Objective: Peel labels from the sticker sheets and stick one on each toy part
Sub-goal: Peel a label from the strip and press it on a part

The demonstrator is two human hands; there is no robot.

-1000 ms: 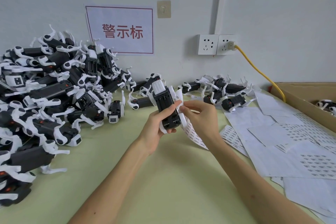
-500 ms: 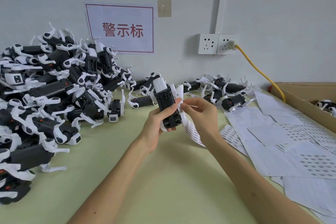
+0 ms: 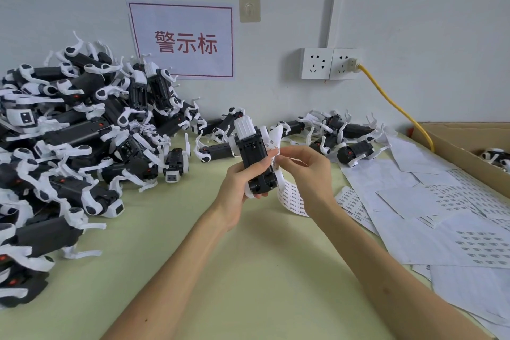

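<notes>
My left hand [image 3: 239, 188] grips a black and white toy part [image 3: 252, 156], held upright above the middle of the table with its black underside facing me. A narrow sticker sheet [image 3: 291, 197] curls behind the part and hangs down to its right. My right hand [image 3: 306, 171] pinches the sheet beside the part's right edge, thumb and forefinger together near the top. Whether a label is lifted from the sheet is hidden by the fingers.
A big heap of toy parts [image 3: 71, 141] fills the table's left side, with a smaller group [image 3: 339, 138] at the back. Loose sticker sheets [image 3: 441, 215] cover the right side. A cardboard box [image 3: 469, 152] stands at the far right, a yellow cable [image 3: 397, 107] runs to wall sockets [image 3: 329, 63].
Both hands and the toy part have stayed almost in place. The part has tilted slightly and my right fingers have shifted a little along the sheet.
</notes>
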